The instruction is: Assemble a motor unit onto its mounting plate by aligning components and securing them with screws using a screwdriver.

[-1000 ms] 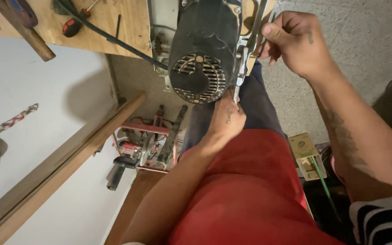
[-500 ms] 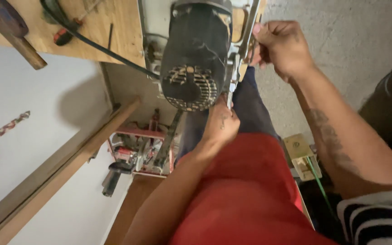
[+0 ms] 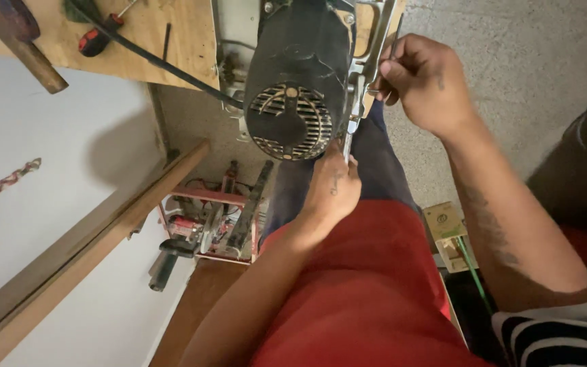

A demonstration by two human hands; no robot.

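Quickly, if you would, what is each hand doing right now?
Left hand: closed on the thin metal tool.
Right hand: closed, gripping the metal frame.

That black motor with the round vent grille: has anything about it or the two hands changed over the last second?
Little. The view has shifted slightly, so the black motor sits a bit further left in the picture. The right hand keeps its grip on the thin metal tool at the silver bracket, and the left hand stays pressed under the bracket's lower end. The screwdriver on the wooden bench has not moved.
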